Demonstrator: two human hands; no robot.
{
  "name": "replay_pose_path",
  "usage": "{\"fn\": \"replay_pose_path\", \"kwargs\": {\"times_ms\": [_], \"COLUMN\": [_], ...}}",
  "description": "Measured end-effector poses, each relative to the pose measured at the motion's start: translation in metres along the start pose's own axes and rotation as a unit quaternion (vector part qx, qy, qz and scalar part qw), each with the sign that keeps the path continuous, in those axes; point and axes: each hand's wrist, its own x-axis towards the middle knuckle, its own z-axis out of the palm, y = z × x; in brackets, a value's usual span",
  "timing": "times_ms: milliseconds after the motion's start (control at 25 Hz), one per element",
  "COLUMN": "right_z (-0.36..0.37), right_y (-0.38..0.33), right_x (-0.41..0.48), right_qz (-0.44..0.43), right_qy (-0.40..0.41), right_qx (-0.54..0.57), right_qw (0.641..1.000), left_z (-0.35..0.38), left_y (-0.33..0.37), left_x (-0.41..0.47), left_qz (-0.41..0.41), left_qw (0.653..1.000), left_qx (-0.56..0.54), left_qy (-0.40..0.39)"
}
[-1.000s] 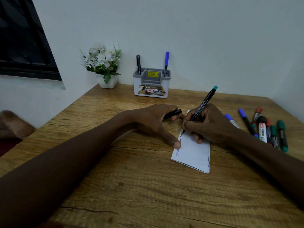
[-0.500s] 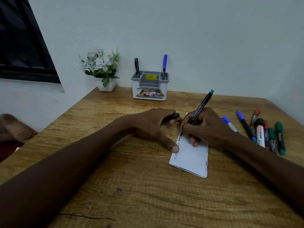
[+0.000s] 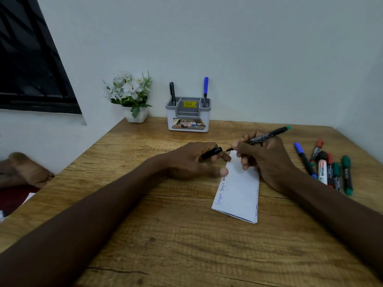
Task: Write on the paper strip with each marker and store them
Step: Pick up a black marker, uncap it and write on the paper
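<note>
A folded white paper strip (image 3: 238, 193) lies on the wooden table (image 3: 165, 235), with handwriting along its left edge. My right hand (image 3: 267, 160) holds a black marker with a green end (image 3: 267, 136), tilted low, its tip lifted off the paper and pointing left. My left hand (image 3: 194, 160) rests by the strip's top left corner and holds the marker's black cap (image 3: 212, 152); the tip is just right of the cap. A grey and white organiser (image 3: 188, 116) at the back holds a black pen (image 3: 172, 93) and a blue pen (image 3: 205, 90).
Several markers (image 3: 329, 168) in blue, red, black and green lie in a row at the right of the table. A white pot of flowers (image 3: 132, 96) stands at the back left by the wall. A dark window is at the upper left.
My right hand has lifted the marker off the paper and swung it flatter, tip toward the cap in my left hand. My left thumb has shifted off the strip's edge.
</note>
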Motion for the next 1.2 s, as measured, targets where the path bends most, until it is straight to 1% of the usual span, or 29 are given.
{"fn": "replay_pose_path", "kwargs": {"times_ms": [80, 120, 200, 280, 320, 440, 520, 600, 680, 800, 920, 1040, 1120, 1160, 1200], "right_z": [-0.002, -0.002, -0.005, -0.007, -0.008, -0.007, -0.004, -0.001, -0.001, -0.002, -0.002, -0.002, -0.002, -0.001, -0.001], "right_y": [0.003, 0.003, 0.003, 0.002, 0.001, 0.001, 0.000, 0.000, 0.002, 0.004, 0.003, 0.005, 0.005, 0.004, 0.003], "right_x": [0.001, 0.001, 0.004, 0.006, 0.006, 0.005, 0.004, 0.003, 0.001, -0.002, -0.002, -0.001, -0.002, -0.003, -0.003], "right_qz": [-0.022, -0.025, -0.002, 0.044, 0.055, 0.061, 0.069, 0.076, 0.059, 0.011, 0.005, 0.011, 0.005, -0.001, -0.008], "right_qy": [0.015, 0.015, 0.000, -0.024, -0.031, -0.040, -0.040, -0.057, -0.068, -0.057, -0.051, -0.054, -0.059, -0.058, -0.055], "right_qx": [-0.007, 0.011, 0.090, 0.175, 0.191, 0.174, 0.157, 0.138, 0.088, 0.038, 0.054, 0.061, 0.062, 0.065, 0.066], "right_qw": [1.000, 1.000, 0.996, 0.983, 0.979, 0.982, 0.984, 0.986, 0.992, 0.998, 0.997, 0.997, 0.996, 0.996, 0.996], "left_z": [0.001, 0.002, 0.004, 0.006, 0.006, 0.007, 0.008, 0.009, 0.009, 0.008, 0.013, 0.017, 0.016, 0.016, 0.016], "left_y": [0.002, 0.003, -0.001, -0.007, -0.009, -0.012, -0.012, -0.011, -0.011, -0.011, -0.009, -0.008, -0.008, -0.008, -0.007], "left_x": [-0.002, -0.003, -0.002, 0.000, 0.001, 0.004, 0.004, 0.004, 0.003, 0.004, 0.006, 0.007, 0.007, 0.007, 0.009], "left_qz": [-0.028, -0.026, -0.007, 0.012, 0.012, 0.012, 0.016, 0.022, 0.032, 0.045, 0.050, 0.049, 0.037, 0.022, 0.000], "left_qw": [0.999, 0.998, 0.996, 0.993, 0.992, 0.990, 0.990, 0.990, 0.988, 0.980, 0.971, 0.969, 0.970, 0.969, 0.966], "left_qx": [-0.016, -0.006, 0.023, 0.042, 0.046, 0.044, 0.040, 0.040, 0.053, 0.072, 0.079, 0.083, 0.066, 0.033, -0.033], "left_qy": [0.043, 0.062, 0.088, 0.107, 0.115, 0.133, 0.132, 0.134, 0.145, 0.178, 0.220, 0.229, 0.232, 0.242, 0.255]}}
